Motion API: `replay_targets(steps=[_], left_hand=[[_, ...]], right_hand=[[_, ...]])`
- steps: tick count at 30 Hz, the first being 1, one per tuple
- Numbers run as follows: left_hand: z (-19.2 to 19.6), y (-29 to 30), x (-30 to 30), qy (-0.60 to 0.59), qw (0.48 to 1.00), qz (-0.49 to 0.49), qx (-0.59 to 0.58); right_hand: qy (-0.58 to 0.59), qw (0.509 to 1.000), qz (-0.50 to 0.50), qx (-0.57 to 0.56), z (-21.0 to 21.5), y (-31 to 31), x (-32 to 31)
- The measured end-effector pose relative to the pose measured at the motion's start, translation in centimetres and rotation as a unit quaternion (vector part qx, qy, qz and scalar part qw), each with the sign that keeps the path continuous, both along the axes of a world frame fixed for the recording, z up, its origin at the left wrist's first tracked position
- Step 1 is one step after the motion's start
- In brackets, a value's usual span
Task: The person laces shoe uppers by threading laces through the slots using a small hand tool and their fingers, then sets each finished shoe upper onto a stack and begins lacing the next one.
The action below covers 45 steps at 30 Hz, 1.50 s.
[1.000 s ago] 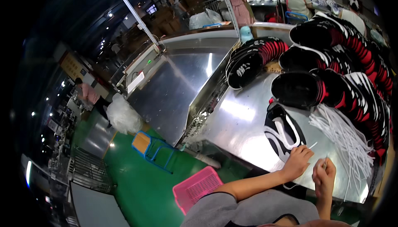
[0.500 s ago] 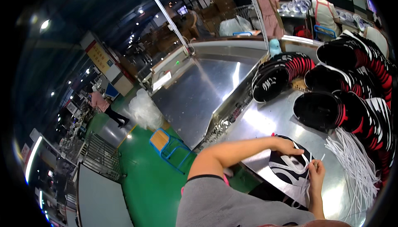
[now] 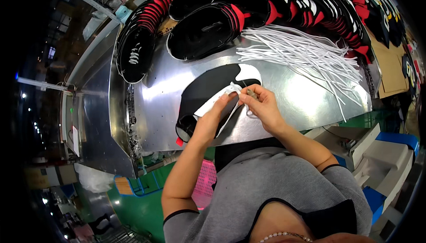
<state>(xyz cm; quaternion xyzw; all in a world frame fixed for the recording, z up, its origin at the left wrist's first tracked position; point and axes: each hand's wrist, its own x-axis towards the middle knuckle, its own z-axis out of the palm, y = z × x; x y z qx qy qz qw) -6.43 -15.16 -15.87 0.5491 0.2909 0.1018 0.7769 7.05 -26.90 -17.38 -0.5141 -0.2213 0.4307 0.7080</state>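
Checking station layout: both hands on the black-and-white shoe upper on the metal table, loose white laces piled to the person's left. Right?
Not quite. The head view shows the white laces piled to the person's right, not left. Both the left hand and right hand are on the shoe upper on the metal table.

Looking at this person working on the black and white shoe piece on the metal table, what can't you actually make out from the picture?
- Head view: the small tool in the right hand is mostly wrapped by its fingers; its kind is unclear.
- The part of the shoe upper under the left hand is hidden.
- The stacked uppers are cut off by the top edge.
- How the white laces lie within their pile is too fine to tell.
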Motion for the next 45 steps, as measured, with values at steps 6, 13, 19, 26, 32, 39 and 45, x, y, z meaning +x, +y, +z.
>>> replay_targets(steps=[6,13,19,26,32,39,45], left_hand=[[-0.9,-2.3,-0.2,-0.051,0.996,0.048,-0.047],[-0.4,-3.0,0.4,-0.075,0.994,0.08,0.023],[-1.1,-2.8,0.3,-0.092,0.992,0.082,0.011],[-0.2,-3.5,0.4,-0.107,0.984,0.142,0.01],[0.0,-3.6,0.3,-0.086,0.981,0.171,0.015],[0.0,-3.7,-0.1,-0.066,0.984,0.168,0.009],[-0.4,-3.5,-0.6,-0.07,0.983,0.158,0.06]], right_hand=[[-0.001,1.0,0.019,0.0,0.4,-1.7,-1.1],[-0.137,0.989,-0.009,-0.047,1.2,-2.0,-1.1],[-0.165,0.985,-0.03,-0.041,0.7,-1.7,-0.9],[-0.197,0.977,-0.004,-0.078,1.7,-1.8,-1.2],[-0.312,0.948,0.007,-0.061,1.9,-1.8,-1.0],[-0.299,0.954,0.026,-0.012,1.8,-2.2,0.0],[-0.339,0.939,0.04,-0.04,2.3,-1.7,0.1]])
